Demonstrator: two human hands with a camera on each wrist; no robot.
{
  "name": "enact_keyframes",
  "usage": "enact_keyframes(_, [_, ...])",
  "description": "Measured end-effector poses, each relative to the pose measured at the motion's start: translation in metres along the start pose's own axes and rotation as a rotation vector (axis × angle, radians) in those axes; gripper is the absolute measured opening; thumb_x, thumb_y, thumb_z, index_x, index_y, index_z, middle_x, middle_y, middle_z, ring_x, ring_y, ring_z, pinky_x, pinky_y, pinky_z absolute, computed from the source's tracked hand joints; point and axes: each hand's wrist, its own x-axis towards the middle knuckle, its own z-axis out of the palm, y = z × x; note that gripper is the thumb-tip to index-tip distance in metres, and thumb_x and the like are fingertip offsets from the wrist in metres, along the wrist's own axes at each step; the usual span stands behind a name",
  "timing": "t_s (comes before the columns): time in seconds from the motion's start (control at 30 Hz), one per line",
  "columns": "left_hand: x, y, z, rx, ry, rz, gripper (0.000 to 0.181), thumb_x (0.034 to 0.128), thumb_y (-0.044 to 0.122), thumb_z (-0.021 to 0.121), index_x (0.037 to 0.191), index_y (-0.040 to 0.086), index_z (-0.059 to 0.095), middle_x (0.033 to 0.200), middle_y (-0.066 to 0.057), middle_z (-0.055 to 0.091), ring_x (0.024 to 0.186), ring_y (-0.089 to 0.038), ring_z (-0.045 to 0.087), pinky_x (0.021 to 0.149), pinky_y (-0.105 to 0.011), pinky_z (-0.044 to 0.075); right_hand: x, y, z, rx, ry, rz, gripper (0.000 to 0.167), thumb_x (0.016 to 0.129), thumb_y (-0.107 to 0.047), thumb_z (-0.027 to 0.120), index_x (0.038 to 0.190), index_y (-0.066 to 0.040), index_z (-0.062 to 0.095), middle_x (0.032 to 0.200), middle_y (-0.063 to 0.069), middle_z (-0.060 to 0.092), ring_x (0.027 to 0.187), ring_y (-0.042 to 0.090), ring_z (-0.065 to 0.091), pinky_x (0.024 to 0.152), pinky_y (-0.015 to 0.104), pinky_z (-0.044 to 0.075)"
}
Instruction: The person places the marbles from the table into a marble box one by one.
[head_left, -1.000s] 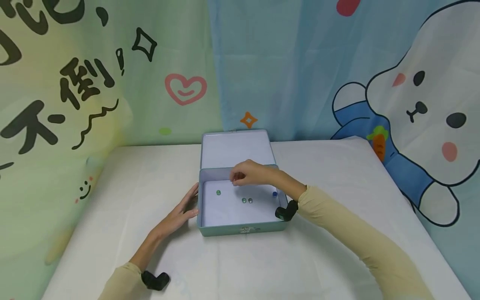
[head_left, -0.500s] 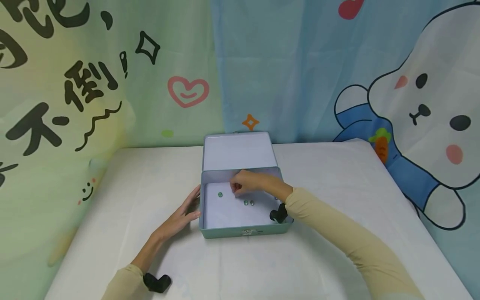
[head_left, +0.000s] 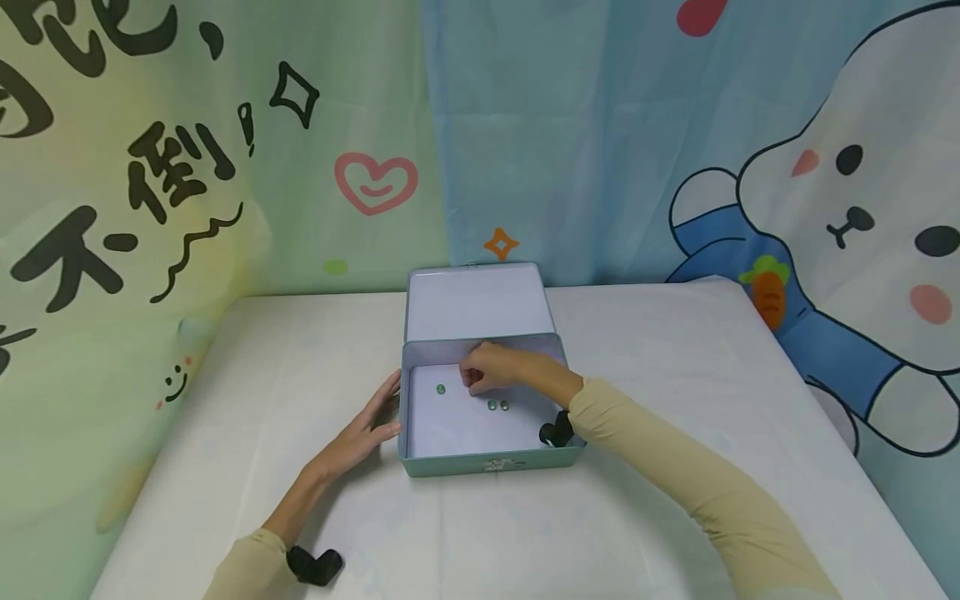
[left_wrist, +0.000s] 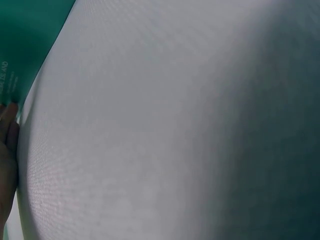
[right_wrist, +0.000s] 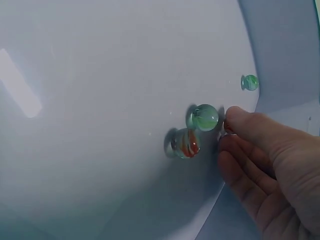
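A shallow green tin box (head_left: 487, 465) with a white inside stands with its lid (head_left: 476, 304) raised. My left hand (head_left: 362, 429) rests against its left wall, fingers extended; in the left wrist view only part of that hand (left_wrist: 7, 160) shows beside the green wall. Inside the box, my right hand (head_left: 491, 367) pinches a small clear, reddish marble (right_wrist: 227, 129) between thumb and fingertips, mostly hidden by them. Close by lie a green-swirled glass marble (right_wrist: 205, 118) and an orange-swirled one (right_wrist: 188, 144). Another green marble (head_left: 440, 389) lies farther left in the box.
The box sits on a white-covered table (head_left: 315, 333) near its back edge, before a printed curtain (head_left: 525, 125). Black wrist devices hang at the left wrist (head_left: 315, 567) and right wrist (head_left: 557, 429); the right one is over the box's front right corner.
My right hand has come down and slightly nearer onto the box floor. The blue marble seen at the right is now hidden behind the right arm. My left hand keeps its place at the box.
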Motion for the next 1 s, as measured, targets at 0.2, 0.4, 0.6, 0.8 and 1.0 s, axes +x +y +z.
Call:
enact_keyframes(0.2, [-0.001,-0.001,-0.001,0.003,-0.001,0.013,0.073,0.0987,0.023,0.048,0.156,0.036,0.005,0.164,-0.012,0.01,0.147,-0.044,0.021,0.11,-0.072,0.02,-0.002,0.0,-0.003,-0.042,0.015,-0.012,0.015,0.092,-0.021,0.066,0.101,-0.009,0.068,0.082,-0.001,0.064,0.071,0.006,0.049,0.066,0.018,0.042])
enact_keyframes(0.4, [-0.002,0.0,-0.001,-0.009,0.003,0.008,0.072,0.0989,0.023,0.048,0.156,0.036,0.006,0.165,-0.01,0.009,0.148,-0.044,0.018,0.112,-0.072,0.015,-0.017,-0.004,-0.021,0.038,0.049,-0.082,0.022,0.094,-0.018,0.063,0.11,-0.003,0.067,0.082,0.005,0.069,0.067,0.006,0.049,0.065,0.019,0.043])
enact_keyframes(0.6, [0.0,0.002,-0.001,-0.015,0.002,-0.006,0.072,0.099,0.024,0.049,0.156,0.037,0.006,0.165,-0.007,0.009,0.149,-0.041,0.015,0.113,-0.07,0.014,-0.057,-0.007,-0.039,0.091,0.159,-0.129,0.021,0.095,-0.02,0.061,0.111,-0.007,0.066,0.088,-0.001,0.067,0.077,0.006,0.056,0.073,0.02,0.05])
enact_keyframes(0.8, [0.002,0.003,0.0,-0.012,0.003,0.009,0.072,0.0987,0.023,0.049,0.156,0.035,0.007,0.165,-0.008,0.009,0.149,-0.041,0.016,0.114,-0.07,0.014,-0.117,-0.003,-0.029,0.143,0.428,-0.06,0.032,0.095,-0.018,0.062,0.125,-0.009,0.061,0.109,0.004,0.065,0.096,0.014,0.063,0.081,0.033,0.057])
enact_keyframes(1.0, [0.001,0.003,0.0,-0.005,0.0,0.004,0.072,0.0987,0.024,0.049,0.156,0.034,0.007,0.165,-0.007,0.01,0.148,-0.042,0.018,0.113,-0.07,0.016,-0.171,0.025,0.005,0.109,0.697,0.051,0.026,0.091,-0.009,0.065,0.117,-0.008,0.064,0.111,0.007,0.066,0.095,0.018,0.064,0.076,0.032,0.058])
